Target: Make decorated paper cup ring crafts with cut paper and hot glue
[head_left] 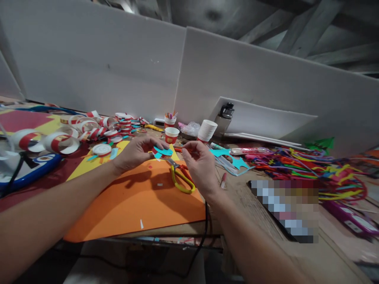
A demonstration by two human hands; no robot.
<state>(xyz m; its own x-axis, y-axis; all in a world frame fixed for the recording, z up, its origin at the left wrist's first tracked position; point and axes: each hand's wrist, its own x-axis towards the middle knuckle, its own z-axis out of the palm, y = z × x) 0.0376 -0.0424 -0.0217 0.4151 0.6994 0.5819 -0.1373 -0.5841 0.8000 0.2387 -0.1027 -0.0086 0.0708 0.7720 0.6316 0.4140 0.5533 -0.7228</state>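
My left hand (139, 151) is closed on a small cut paper cup piece (166, 156), red and white, with turquoise paper strips (162, 150) on it. To its right, my right hand (199, 162) is raised with thumb and fingers drawn together. What those fingers hold, if anything, I cannot make out. Scissors (182, 179) with yellow and red handles lie between the hands on an orange sheet (142, 209). A red-and-white paper cup (171, 136) stands just behind the hands, near a leaning stack of cups (207, 129).
Curled cup strips (62, 141) and a round cup piece (101, 150) are at left. Turquoise paper scraps (237, 161), many coloured pipe cleaners (290, 163) and a blurred-out dark-edged device (281, 213) are at right. A bottle (224, 120) stands before the white panels (251, 79).
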